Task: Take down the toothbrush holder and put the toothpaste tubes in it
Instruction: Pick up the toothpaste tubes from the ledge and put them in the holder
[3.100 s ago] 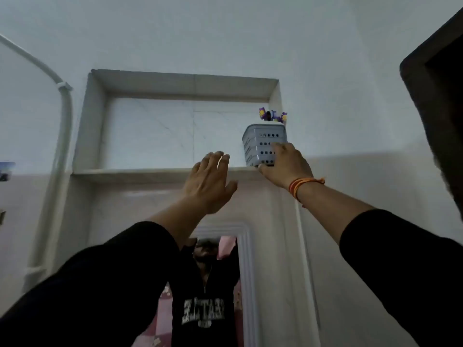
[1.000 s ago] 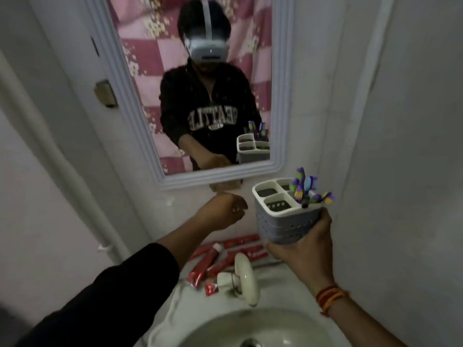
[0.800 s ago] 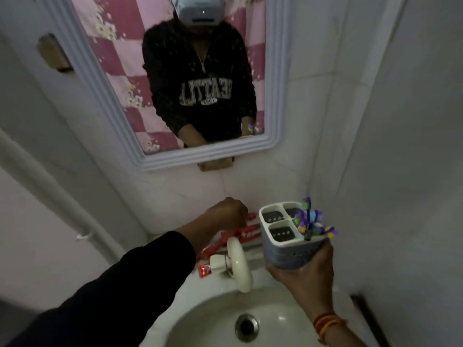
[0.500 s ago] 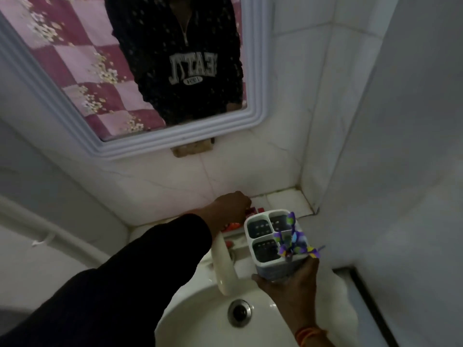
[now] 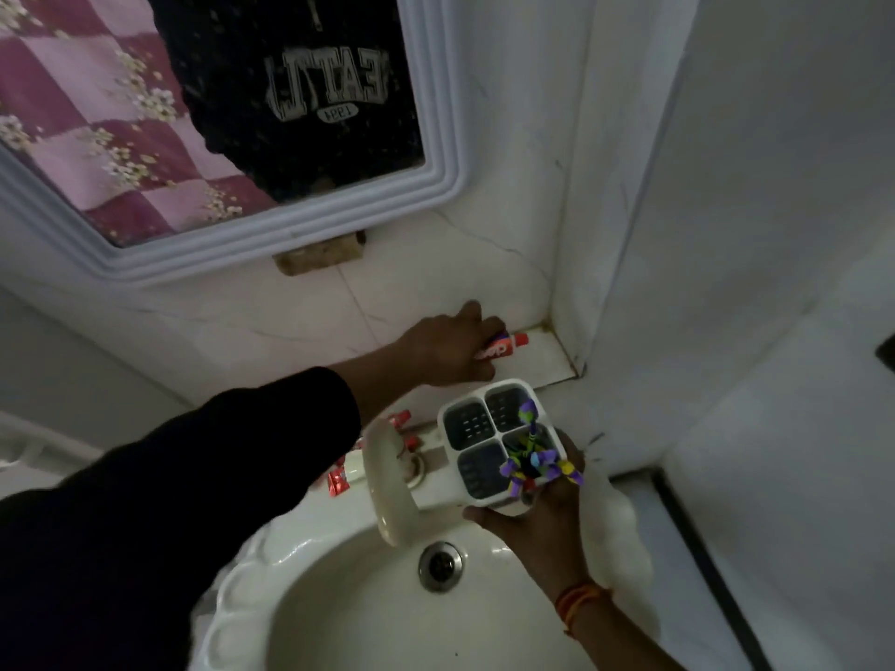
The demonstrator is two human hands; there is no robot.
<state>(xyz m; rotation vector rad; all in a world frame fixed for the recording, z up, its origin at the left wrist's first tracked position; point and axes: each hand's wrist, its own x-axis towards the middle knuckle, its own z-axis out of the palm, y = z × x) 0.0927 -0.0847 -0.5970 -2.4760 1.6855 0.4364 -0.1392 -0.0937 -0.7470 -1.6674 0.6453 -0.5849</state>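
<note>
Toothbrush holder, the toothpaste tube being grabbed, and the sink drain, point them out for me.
toothbrush holder (image 5: 472, 423): head view, on its empty back-left compartment.
toothpaste tube (image 5: 503, 347): head view, on the red body showing past the left hand.
sink drain (image 5: 440, 565): head view, on the metal ring's centre.

I see a white toothbrush holder (image 5: 489, 443) with dark perforated compartments, and purple, blue and yellow toothbrushes (image 5: 535, 460) in one. The toothpaste tube (image 5: 503, 345) is red with white lettering. The mirror (image 5: 290, 244) has a pale ridged frame and reflects a pink-and-maroon checked, flowered curtain. The sink (image 5: 368, 617) is cream, and there is an orange wristband (image 5: 581, 603).
</note>
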